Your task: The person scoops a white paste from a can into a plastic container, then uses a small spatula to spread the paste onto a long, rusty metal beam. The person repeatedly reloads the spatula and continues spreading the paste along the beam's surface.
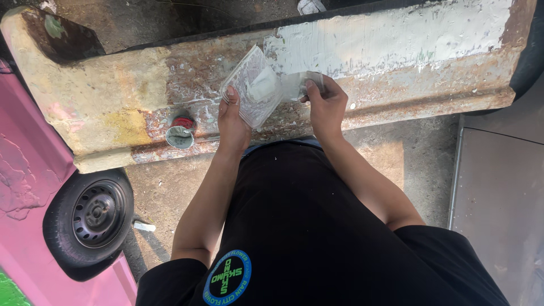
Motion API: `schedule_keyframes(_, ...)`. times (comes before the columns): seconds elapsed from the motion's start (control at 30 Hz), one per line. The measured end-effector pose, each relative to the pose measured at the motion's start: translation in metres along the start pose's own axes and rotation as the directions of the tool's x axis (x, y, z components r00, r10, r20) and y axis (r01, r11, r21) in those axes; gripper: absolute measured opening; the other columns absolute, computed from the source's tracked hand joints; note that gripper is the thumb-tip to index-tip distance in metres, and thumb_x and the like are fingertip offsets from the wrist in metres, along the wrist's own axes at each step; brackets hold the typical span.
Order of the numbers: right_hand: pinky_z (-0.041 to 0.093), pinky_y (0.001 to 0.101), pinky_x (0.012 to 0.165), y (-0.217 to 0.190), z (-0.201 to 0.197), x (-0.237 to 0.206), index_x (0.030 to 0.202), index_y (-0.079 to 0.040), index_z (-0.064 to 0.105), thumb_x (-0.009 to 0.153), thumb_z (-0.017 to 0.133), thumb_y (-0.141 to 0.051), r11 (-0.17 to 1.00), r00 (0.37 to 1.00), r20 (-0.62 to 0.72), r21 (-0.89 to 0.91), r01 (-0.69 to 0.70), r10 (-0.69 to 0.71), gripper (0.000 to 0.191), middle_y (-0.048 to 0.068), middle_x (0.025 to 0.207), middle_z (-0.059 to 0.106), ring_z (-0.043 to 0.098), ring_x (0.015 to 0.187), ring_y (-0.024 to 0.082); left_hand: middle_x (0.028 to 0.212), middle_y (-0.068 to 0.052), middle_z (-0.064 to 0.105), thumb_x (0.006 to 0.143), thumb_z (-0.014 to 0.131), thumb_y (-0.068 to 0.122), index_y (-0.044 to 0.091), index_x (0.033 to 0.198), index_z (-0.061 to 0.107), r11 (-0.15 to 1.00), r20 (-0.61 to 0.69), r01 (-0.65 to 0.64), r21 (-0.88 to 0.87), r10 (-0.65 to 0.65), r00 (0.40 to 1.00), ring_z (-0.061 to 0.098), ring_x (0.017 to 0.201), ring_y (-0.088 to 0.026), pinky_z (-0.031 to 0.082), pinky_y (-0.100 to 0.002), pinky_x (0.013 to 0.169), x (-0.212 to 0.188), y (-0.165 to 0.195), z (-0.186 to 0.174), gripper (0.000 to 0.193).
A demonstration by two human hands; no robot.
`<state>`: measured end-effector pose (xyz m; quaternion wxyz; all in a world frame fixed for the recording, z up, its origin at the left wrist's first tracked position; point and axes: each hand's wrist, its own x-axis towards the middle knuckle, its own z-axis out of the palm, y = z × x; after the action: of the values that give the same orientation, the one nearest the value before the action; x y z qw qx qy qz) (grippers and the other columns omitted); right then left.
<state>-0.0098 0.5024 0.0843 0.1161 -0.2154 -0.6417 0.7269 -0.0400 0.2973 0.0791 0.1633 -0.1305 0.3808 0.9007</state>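
Both hands are gripping: left hand (pixel 233 116) clasping a clear board (pixel 251 86), right hand (pixel 327 105) pinching a scraper (pixel 299 85), forearms raised.

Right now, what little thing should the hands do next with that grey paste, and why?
Probably the right hand should wipe its spreader blade across the flat clear board that the left hand holds tilted. A pale lump of paste sits on the board right beside the blade, and the rusty panel behind is only partly covered in white filler.

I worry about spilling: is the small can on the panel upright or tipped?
Upright: the can stands on the rusty panel, its open mouth facing up.
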Motion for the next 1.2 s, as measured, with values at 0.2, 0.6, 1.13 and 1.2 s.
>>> schedule_keyframes(0.2, 0.057, 0.0277, 0.065, 0.017, 0.018, 0.006, 0.113, 0.007, 0.07, 0.098, 0.068, -0.005, 0.969, 0.979, 0.028, 0.14, -0.206, 0.204, 0.019, 0.009, 0.093, 0.074, 0.068, 0.077, 0.012, 0.143, -0.018, 0.057, 0.108, 0.047, 0.041, -0.002, 0.147, 0.044, 0.998, -0.008, -0.007, 0.056, 0.007, 1.0, 0.06, 0.131, -0.028, 0.052, -0.043, 0.11, -0.002, -0.018, 0.003, 0.058)
schedule_keyframes(0.6, 0.055, 0.0281, 0.066, 0.026, 0.02, 0.035, 0.11, 0.002, 0.067, 0.098, 0.067, -0.006, 0.808, 0.901, 0.142, 0.402, -0.432, 0.411, 0.014, 0.009, 0.093, 0.071, 0.067, 0.076, 0.015, 0.144, -0.02, 0.057, 0.109, 0.044, 0.042, -0.004, 0.149, 0.042, 0.923, -0.097, 0.066, 0.379, -0.031, 0.995, 0.057, 0.132, -0.026, 0.05, -0.038, 0.109, -0.003, -0.033, -0.015, 0.061)
schedule_keyframes(1.13, 0.044, 0.0416, 0.096, 0.101, -0.028, 0.021, 0.116, -0.017, 0.074, 0.088, 0.063, 0.003, 0.065, 0.543, 0.781, -0.553, 0.831, -0.308, 0.036, 0.001, 0.128, 0.076, 0.065, 0.128, 0.021, 0.137, -0.016, 0.063, 0.11, 0.049, 0.038, -0.007, 0.143, 0.052, 0.959, -0.232, -0.179, 0.218, 0.229, 0.946, 0.061, 0.125, -0.022, 0.049, -0.036, 0.109, -0.007, -0.001, -0.05, 0.056)
schedule_keyframes(1.2, 0.045, 0.0417, 0.098, 0.099, -0.039, 0.007, 0.116, -0.017, 0.075, 0.089, 0.063, 0.002, 0.147, 0.592, 0.761, -0.575, 0.805, -0.267, 0.035, 0.0, 0.126, 0.075, 0.066, 0.126, 0.02, 0.137, -0.017, 0.064, 0.11, 0.049, 0.038, -0.008, 0.143, 0.052, 0.966, -0.229, -0.167, 0.2, 0.211, 0.95, 0.062, 0.125, -0.023, 0.05, -0.036, 0.109, -0.007, -0.003, -0.05, 0.056)
